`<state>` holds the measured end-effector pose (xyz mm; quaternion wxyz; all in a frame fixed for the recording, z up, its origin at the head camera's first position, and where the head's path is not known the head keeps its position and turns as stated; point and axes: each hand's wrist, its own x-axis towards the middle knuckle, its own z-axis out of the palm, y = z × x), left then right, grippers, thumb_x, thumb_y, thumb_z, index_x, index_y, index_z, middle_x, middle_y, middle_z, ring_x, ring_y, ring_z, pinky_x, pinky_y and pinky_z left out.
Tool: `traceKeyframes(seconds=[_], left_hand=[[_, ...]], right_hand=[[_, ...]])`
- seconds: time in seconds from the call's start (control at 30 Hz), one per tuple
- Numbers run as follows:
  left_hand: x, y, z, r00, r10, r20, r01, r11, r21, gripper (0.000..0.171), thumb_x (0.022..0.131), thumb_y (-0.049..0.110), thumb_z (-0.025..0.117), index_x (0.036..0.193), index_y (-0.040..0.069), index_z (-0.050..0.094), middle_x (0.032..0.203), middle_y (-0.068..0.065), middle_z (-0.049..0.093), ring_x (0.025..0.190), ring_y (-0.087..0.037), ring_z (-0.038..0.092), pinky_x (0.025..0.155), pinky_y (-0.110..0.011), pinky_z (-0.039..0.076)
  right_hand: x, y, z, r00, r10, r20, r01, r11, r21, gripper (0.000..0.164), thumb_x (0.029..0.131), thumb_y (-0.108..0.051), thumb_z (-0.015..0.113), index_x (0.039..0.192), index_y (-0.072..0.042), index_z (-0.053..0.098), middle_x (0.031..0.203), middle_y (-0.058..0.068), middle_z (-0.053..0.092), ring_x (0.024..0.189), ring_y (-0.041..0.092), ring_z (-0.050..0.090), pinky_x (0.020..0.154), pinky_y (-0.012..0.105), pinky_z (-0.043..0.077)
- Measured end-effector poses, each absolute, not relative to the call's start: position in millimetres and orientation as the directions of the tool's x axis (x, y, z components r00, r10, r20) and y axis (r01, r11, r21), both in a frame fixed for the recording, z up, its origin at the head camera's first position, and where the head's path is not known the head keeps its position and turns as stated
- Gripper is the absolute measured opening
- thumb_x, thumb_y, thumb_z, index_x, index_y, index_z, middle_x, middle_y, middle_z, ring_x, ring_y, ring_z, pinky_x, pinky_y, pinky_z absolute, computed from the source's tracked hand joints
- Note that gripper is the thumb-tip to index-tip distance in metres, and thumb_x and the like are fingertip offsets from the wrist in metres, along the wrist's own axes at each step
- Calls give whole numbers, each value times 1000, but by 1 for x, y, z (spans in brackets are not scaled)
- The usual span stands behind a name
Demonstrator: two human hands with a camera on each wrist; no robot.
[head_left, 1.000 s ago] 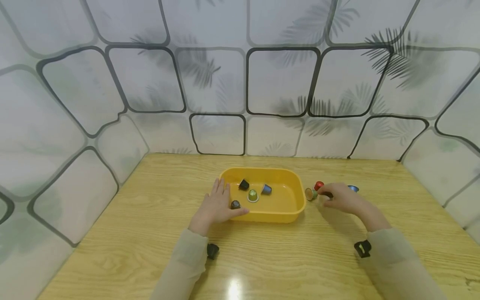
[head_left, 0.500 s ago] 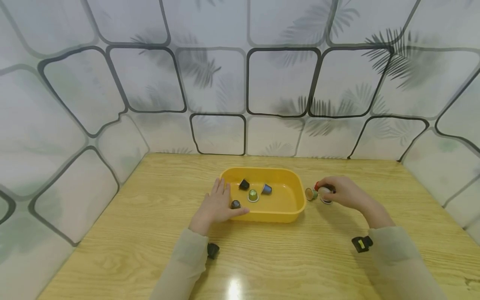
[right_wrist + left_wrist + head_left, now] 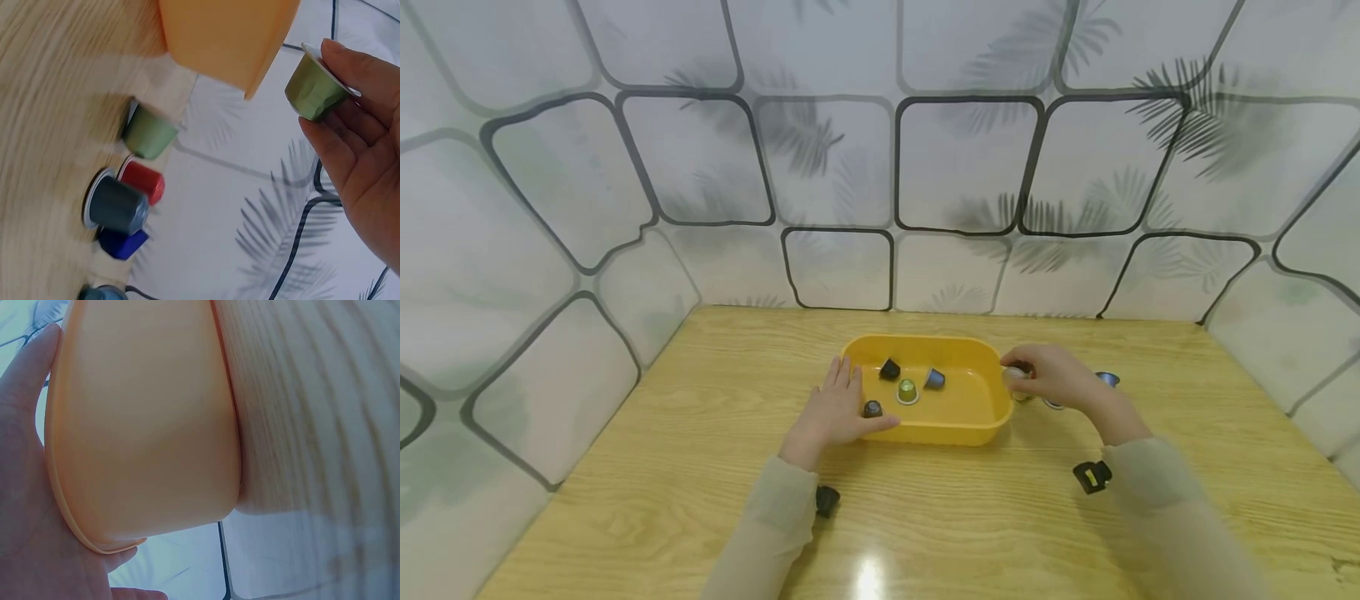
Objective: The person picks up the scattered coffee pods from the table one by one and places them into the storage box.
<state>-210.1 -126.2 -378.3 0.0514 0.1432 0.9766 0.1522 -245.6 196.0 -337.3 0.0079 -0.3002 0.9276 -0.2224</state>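
A green coffee capsule (image 3: pixel 315 87) with a pale lid is pinched between the thumb and fingers of my right hand (image 3: pixel 1056 379), just off the right rim of the yellow bin (image 3: pixel 958 434). My left hand (image 3: pixel 827 417) rests spread over the bin's front left corner, its palm and fingers along the rim in the left wrist view. Inside the bin lie a black capsule (image 3: pixel 890 369), a light green capsule (image 3: pixel 907 390), a blue capsule (image 3: pixel 934 379) and a dark capsule (image 3: pixel 872 408), the last beside my left thumb.
Right of the bin, the right wrist view shows a pale green capsule (image 3: pixel 150 131), a red capsule (image 3: pixel 142 180), a dark teal capsule (image 3: pixel 117 203) and a deep blue one close together on the wooden table (image 3: pixel 700 500). A blue capsule (image 3: pixel 1107 378) lies farther right. Patterned walls enclose the back.
My right hand has lifted the green capsule from the group on the table and carried it left to the bin's right rim. The left hand has stayed in place.
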Motion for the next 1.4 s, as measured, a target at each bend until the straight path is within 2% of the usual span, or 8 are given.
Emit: traceKeyframes(seconds=[0.67,0.77,0.87,0.93,1.0,1.13,1.3,1.4], left_hand=[[-208,-126,-376,-955,288,-67,254,915,314,109,69,76,41,140,-2,15,145,-19,0,132,-28,-8,99,-55,15],[-207,-126,-377,-955,288,-66,255,915,312,108,69,76,42,140,-2,16,145,-19,0,132,-28,-7,99,-56,16],[-208,-126,-377,-955,291,-63,257,914,314,108,70,75,43,140,-2,16,145,-19,0,132,-28,-6,98,-56,16],[-208,-126,-377,-954,292,-64,258,913,315,107,70,75,43,140,-2,16,145,-19,0,132,-28,-7,98,-56,16],[-208,-126,-378,-953,295,-66,261,912,317,107,70,74,44,140,-2,15,145,-19,0,132,-28,-7,98,-56,16],[-207,-128,-380,-951,302,-67,267,911,314,107,71,74,43,140,-2,15,145,-19,0,132,-28,-8,98,-56,16],[-207,-130,-381,-949,309,-53,279,910,308,108,70,75,43,139,-3,16,145,-19,0,132,-28,-7,98,-57,17],[-207,-131,-382,-948,314,-50,284,907,310,108,70,75,43,139,-3,16,145,-19,0,132,-28,-8,97,-57,17]], right_hand=[[-263,124,-327,-748,-653,117,-644,671,-368,28,81,-9,64,108,0,61,101,9,61,89,21,56,77,37,46],[-267,112,-329,-734,-670,111,-658,662,-358,18,82,-8,62,99,-2,64,89,4,61,78,16,55,70,33,46],[-270,99,-331,-711,-695,107,-681,643,-351,5,83,-6,59,84,-4,63,70,-1,53,63,11,46,60,28,39],[-271,90,-332,-700,-708,97,-689,634,-351,6,83,-5,57,78,-3,60,64,0,47,57,11,40,57,28,35],[-271,82,-334,-691,-716,96,-700,631,-334,5,82,-5,58,82,-2,63,69,-1,52,60,10,44,60,27,39],[-269,69,-337,-688,-722,74,-701,635,-325,20,82,-5,61,100,0,64,87,3,62,70,11,52,68,29,46],[-270,54,-341,-697,-717,8,-677,655,-336,2,83,-5,60,83,-4,61,69,1,53,59,11,46,57,26,42],[-272,45,-344,-699,-715,-5,-677,665,-315,1,83,-6,60,84,-6,60,72,1,54,62,11,46,60,27,42]])
